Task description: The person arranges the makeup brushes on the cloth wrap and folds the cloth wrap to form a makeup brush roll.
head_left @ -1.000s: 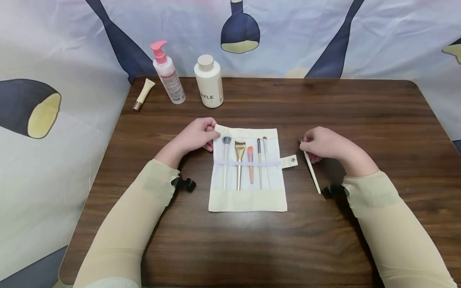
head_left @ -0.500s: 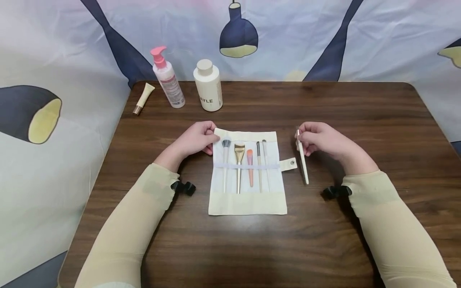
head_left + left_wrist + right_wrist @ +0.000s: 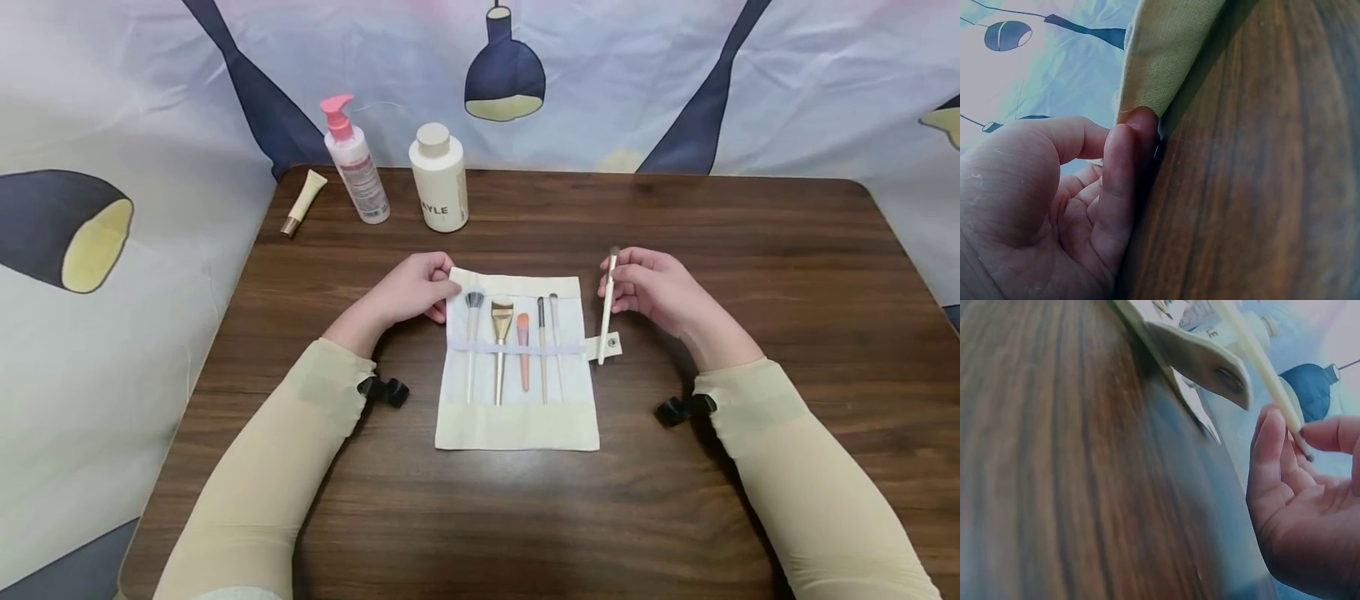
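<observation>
A cream fabric brush roll (image 3: pixel 517 427) lies unfolded on the table, several makeup brushes tucked under its elastic band. My left hand (image 3: pixel 415 289) pinches its upper left corner; the left wrist view shows thumb and fingers on the cloth edge (image 3: pixel 1169 53). Between the thumb and fingers of my right hand (image 3: pixel 656 287) is a slim white-handled makeup brush (image 3: pixel 607 312), its dark tip up and its handle end over the snap tab (image 3: pixel 613 344). In the roll are a gold flat brush (image 3: pixel 501 333), a pink brush (image 3: pixel 523 358) and a fluffy dark-tipped brush (image 3: pixel 472 321).
At the back left of the wooden table (image 3: pixel 517 525) stand a pink-topped pump bottle (image 3: pixel 358 175) and a white capped bottle (image 3: pixel 439 185). A small cream tube (image 3: pixel 304 202) lies left of them. Behind the table hangs a patterned cloth (image 3: pixel 585 83).
My right hand has lifted the white-handled brush and carried it left, from beside the roll to over the snap tab. The brush has turned more upright. My left hand keeps its grip on the corner.
</observation>
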`<action>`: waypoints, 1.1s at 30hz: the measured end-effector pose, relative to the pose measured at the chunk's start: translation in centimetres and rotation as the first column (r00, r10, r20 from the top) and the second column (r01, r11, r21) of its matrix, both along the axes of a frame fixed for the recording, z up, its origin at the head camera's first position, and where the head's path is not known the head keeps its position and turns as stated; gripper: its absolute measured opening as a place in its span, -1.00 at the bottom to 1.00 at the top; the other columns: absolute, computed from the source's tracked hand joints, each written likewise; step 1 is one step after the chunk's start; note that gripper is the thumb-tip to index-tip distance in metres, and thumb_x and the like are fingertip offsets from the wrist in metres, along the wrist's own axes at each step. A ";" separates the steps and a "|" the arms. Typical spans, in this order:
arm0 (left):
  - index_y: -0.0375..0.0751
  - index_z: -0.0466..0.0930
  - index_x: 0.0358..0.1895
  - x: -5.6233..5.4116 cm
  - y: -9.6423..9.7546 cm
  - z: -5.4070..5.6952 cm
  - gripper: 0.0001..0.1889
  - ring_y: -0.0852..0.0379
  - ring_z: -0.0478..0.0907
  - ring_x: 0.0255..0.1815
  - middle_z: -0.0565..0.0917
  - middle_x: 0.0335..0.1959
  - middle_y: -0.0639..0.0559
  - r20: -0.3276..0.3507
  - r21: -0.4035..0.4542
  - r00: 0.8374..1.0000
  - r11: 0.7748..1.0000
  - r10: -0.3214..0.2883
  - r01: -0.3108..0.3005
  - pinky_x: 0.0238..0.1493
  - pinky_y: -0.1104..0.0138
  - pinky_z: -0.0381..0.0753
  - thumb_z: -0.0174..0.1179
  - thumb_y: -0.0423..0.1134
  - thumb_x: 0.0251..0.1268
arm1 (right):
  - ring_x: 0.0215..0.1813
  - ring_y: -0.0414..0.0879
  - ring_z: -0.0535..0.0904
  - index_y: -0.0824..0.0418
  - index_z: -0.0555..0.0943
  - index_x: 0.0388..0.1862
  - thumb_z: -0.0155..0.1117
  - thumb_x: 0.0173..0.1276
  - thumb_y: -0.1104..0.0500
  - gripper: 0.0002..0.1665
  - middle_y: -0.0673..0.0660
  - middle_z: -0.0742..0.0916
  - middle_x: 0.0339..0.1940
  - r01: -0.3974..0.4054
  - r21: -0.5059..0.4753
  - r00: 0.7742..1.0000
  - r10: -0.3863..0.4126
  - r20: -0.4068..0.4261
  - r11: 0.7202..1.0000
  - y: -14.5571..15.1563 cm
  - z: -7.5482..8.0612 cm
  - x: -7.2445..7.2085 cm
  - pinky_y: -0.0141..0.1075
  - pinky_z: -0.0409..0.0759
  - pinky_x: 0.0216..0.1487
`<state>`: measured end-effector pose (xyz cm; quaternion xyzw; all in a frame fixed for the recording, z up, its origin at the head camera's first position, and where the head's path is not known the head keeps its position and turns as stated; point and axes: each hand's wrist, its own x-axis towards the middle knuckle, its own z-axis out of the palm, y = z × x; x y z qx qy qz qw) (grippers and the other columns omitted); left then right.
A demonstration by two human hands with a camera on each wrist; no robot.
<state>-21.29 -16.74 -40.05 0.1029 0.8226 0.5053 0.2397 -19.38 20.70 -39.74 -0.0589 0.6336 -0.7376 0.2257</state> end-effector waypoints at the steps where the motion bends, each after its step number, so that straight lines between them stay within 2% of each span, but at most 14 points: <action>1: -0.35 0.44 -0.11 0.1 0.0 0.0 -0.89 0.10 0.64 -0.55 0.69 -0.41 -0.09 -0.002 0.001 1.000 1.000 0.002 -0.002 -0.41 0.29 0.78 0.13 -0.37 0.48 | -0.33 -0.10 0.70 0.49 0.39 0.08 0.02 0.60 0.36 -0.79 0.13 0.76 -0.32 0.012 -0.003 1.000 -0.012 0.003 1.000 -0.3 -0.1 -0.2 -0.34 0.74 -0.27; 3: -0.34 0.44 -0.10 0.2 -0.1 -0.1 -0.89 0.10 0.64 -0.54 0.70 -0.41 -0.09 -0.004 -0.003 1.000 1.000 0.007 -0.007 -0.41 0.29 0.78 0.14 -0.36 0.48 | -0.31 -0.11 0.72 0.51 0.37 0.10 0.03 0.59 0.35 -0.76 0.14 0.77 -0.32 0.031 0.004 1.000 -0.031 0.002 1.000 -0.9 -0.1 -0.6 -0.34 0.75 -0.26; 8: -0.34 0.46 -0.06 0.4 -0.1 -0.6 -0.87 0.10 0.64 -0.54 0.70 -0.41 -0.08 0.005 -0.014 1.000 1.000 0.006 -0.006 -0.42 0.29 0.78 0.15 -0.36 0.48 | -0.35 -0.12 0.70 0.51 0.37 0.17 0.04 0.59 0.31 -0.68 0.15 0.77 -0.30 0.065 0.112 0.997 -0.060 -0.047 0.992 -2.1 -0.5 -1.7 -0.34 0.75 -0.27; 15: -0.34 0.46 -0.09 0.1 0.1 0.0 -0.89 0.07 0.64 -0.56 0.68 -0.42 -0.09 -0.015 -0.017 1.000 1.000 0.005 -0.005 -0.43 0.27 0.78 0.14 -0.36 0.48 | -0.35 -0.12 0.67 0.51 0.42 0.17 0.06 0.57 0.28 -0.67 0.10 0.70 -0.28 0.065 0.235 0.994 -0.041 -0.106 0.970 -2.4 -0.5 -2.1 -0.35 0.75 -0.28; 19: -0.34 0.45 -0.09 -0.1 0.1 0.0 -0.88 0.09 0.64 -0.56 0.69 -0.43 -0.07 0.003 -0.026 1.000 1.000 0.001 -0.001 -0.42 0.27 0.78 0.14 -0.35 0.48 | -0.39 -0.13 0.68 0.49 0.41 0.12 0.09 0.53 0.31 -0.70 0.06 0.69 -0.37 0.027 0.272 0.997 -0.008 -0.071 0.962 -2.4 -0.2 -2.0 -0.37 0.72 -0.34; 22: -0.33 0.45 -0.08 -0.2 0.1 0.1 -0.88 0.09 0.64 -0.56 0.69 -0.43 -0.07 -0.008 -0.023 1.000 1.000 0.005 -0.005 -0.43 0.28 0.78 0.14 -0.35 0.48 | -0.42 -0.14 0.68 0.44 0.42 0.06 0.12 0.50 0.32 -0.75 0.06 0.71 -0.42 -0.002 0.299 0.999 0.017 -0.048 0.954 -2.5 -0.1 -2.0 -0.37 0.70 -0.38; 25: -0.33 0.46 -0.08 -0.1 0.0 0.1 -0.89 0.09 0.63 -0.56 0.68 -0.42 -0.08 -0.020 -0.024 1.000 1.000 0.010 -0.011 -0.44 0.29 0.77 0.13 -0.36 0.49 | -0.43 -0.14 0.68 0.42 0.43 0.04 0.15 0.50 0.29 -0.75 0.07 0.70 -0.40 -0.037 0.328 0.998 0.051 -0.034 0.944 -2.7 -0.1 -1.9 -0.36 0.70 -0.39; 29: -0.34 0.45 -0.08 0.0 0.1 -0.1 -0.88 0.08 0.64 -0.55 0.68 -0.41 -0.08 0.010 -0.031 1.000 1.000 0.002 -0.002 -0.41 0.28 0.78 0.13 -0.35 0.50 | -0.44 -0.11 0.67 0.43 0.43 0.05 0.18 0.52 0.26 -0.72 0.10 0.67 -0.35 -0.095 0.356 0.995 0.099 0.009 0.930 -2.8 -0.3 -1.6 -0.33 0.71 -0.38; 33: -0.34 0.45 -0.07 0.0 0.1 0.1 -0.88 0.08 0.64 -0.55 0.68 -0.41 -0.09 -0.003 -0.027 1.000 1.000 -0.002 0.002 -0.42 0.28 0.78 0.13 -0.35 0.50 | -0.47 -0.09 0.65 0.41 0.47 0.01 0.21 0.53 0.21 -0.72 0.12 0.68 -0.37 -0.080 0.365 0.996 0.085 0.004 0.927 -2.8 -0.2 -1.4 -0.31 0.69 -0.42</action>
